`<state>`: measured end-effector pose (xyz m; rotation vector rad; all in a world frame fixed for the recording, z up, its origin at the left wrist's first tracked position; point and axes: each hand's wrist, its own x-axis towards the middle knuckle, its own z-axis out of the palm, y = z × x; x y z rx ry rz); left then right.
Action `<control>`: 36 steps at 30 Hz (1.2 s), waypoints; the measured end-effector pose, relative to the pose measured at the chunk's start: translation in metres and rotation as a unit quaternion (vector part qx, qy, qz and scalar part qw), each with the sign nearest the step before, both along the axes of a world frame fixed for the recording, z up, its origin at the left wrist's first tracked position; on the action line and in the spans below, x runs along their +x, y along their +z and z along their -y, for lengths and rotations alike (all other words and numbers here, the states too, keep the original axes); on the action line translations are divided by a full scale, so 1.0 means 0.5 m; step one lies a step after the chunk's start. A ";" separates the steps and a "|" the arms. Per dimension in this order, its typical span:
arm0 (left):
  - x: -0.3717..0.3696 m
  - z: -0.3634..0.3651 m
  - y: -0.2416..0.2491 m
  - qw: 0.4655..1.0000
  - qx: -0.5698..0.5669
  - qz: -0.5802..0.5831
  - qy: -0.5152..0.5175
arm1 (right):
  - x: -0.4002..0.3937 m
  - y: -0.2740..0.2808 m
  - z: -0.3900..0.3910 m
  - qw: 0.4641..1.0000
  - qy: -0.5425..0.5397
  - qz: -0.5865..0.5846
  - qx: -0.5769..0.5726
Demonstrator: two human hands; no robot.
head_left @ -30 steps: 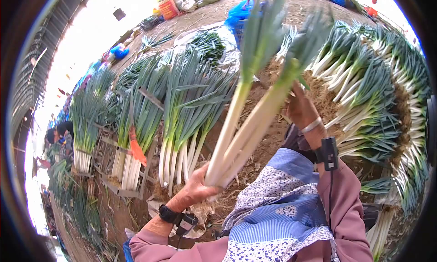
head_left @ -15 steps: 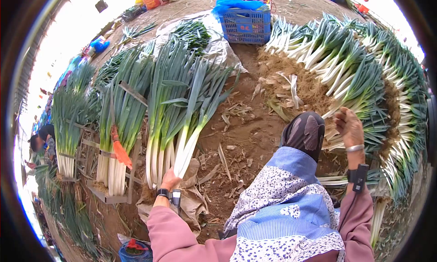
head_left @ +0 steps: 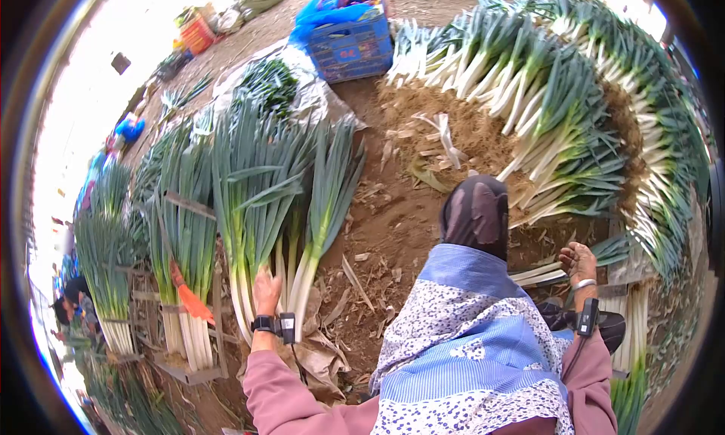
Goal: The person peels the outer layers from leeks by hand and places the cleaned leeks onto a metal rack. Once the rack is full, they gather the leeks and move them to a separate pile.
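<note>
My left hand [head_left: 267, 290] is closed against the white stalks of a standing row of leeks [head_left: 240, 284], its fingers partly hidden among them. Several more leeks [head_left: 306, 288] lean just to the right of that hand, white ends down and green leaves up. My right hand [head_left: 578, 261] is raised at the right with its fingers loosely curled; nothing shows in it. Close behind it lie a few loose leeks [head_left: 540, 273]. Below that hand, a bundle of leeks [head_left: 638, 325] rests in a wooden frame beside my leg.
A curved pile of leeks [head_left: 529, 95] with roots inward covers the ground ahead and right. A blue crate [head_left: 351, 51] stands at the back. On the left, framed leeks [head_left: 185, 246] carry an orange strip [head_left: 195, 303]. Another person [head_left: 75, 299] is at the far left.
My left hand has moved from the base of the right-hand leeks to the stalks further left. My right hand has come down, away from the large pile. The view has shifted.
</note>
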<state>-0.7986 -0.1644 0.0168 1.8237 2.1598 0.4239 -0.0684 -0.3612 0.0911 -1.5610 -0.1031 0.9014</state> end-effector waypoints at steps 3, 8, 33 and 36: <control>0.236 -0.129 0.194 0.983 0.084 0.150 -0.061 | 0.000 -0.032 0.016 0.999 -0.025 -0.012 -0.025; 0.636 -0.217 0.407 0.873 0.133 0.385 -0.270 | -0.028 -0.082 0.023 0.998 -0.049 -0.025 -0.033; 1.333 -0.026 0.331 0.626 -0.249 0.134 -0.727 | 0.228 -0.406 -0.132 0.978 -0.114 0.006 -0.177; 1.326 -0.021 0.328 0.596 -0.250 0.114 -0.755 | 0.265 -0.508 -0.194 0.975 -0.121 0.069 -0.175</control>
